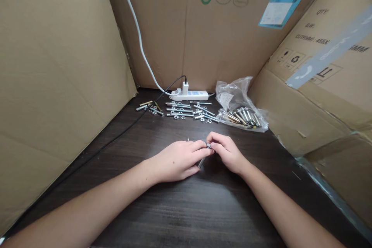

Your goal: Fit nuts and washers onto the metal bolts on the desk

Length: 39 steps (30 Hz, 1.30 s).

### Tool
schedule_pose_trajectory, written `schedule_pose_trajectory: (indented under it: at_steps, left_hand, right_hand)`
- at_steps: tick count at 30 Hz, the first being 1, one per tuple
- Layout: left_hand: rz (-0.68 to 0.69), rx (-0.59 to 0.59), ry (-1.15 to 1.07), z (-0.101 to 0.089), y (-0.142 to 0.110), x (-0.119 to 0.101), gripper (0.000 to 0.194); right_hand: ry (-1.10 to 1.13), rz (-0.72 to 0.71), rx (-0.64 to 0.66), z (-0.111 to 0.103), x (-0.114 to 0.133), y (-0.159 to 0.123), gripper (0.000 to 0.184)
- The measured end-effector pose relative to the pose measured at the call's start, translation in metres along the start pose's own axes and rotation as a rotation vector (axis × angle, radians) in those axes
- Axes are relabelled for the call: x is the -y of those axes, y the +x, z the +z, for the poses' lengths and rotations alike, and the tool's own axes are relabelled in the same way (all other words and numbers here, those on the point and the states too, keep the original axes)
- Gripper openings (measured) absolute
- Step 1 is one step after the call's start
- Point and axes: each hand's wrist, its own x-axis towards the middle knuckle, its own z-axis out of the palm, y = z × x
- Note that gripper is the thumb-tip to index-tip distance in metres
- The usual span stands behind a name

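Over the middle of the dark table, my left hand (186, 159) is closed round a metal bolt (201, 162), which it holds at a slant. The bolt's lower end shows below the left fingers, and most of its shank is covered by them. My right hand (228, 151) pinches at the bolt's upper end, thumb and index finger touching the round metal piece there. Whether that piece is the bolt's head or a nut or washer cannot be made out. Fingertips of both hands meet at this spot.
Behind the hands lie rows of bolts (179, 110) with loose nuts and washers (206, 121). A clear plastic bag (232, 97) holds several more bolts at the back right. A white power strip (197, 95) and black cable (128, 128) lie behind and left. Cardboard boxes (186, 38) wall the table.
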Motion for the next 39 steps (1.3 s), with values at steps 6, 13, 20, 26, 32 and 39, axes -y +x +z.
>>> schedule_pose_trajectory:
  at_steps: [6, 13, 20, 26, 32, 39]
  left_hand:
    - [0.001, 0.013, 0.023, -0.0015, 0.0001, -0.0012, 0.035]
    - [-0.013, 0.023, 0.033, -0.0012, 0.0006, 0.0011, 0.043]
    - [0.001, 0.024, 0.026, -0.0011, 0.0002, -0.0007, 0.040]
    - [-0.010, 0.024, 0.014, -0.0012, 0.0001, 0.0003, 0.041]
    - [-0.019, 0.007, -0.024, -0.0004, -0.0004, 0.0000, 0.045]
    - [-0.033, 0.009, -0.028, -0.0008, 0.0001, -0.0007, 0.044]
  right_hand:
    - [-0.043, 0.047, 0.009, 0.0030, 0.0005, -0.0002, 0.037]
    - [-0.043, 0.006, -0.036, 0.0012, 0.0015, 0.0003, 0.017]
    - [-0.043, 0.070, 0.006, 0.0027, 0.0017, 0.0003, 0.031]
    - [-0.053, 0.048, -0.030, 0.0027, 0.0013, -0.0001, 0.027]
    - [-0.019, -0.012, -0.025, 0.0021, 0.0004, 0.0000, 0.021]
    - [0.008, -0.003, -0.017, 0.0019, 0.0019, -0.0006, 0.024]
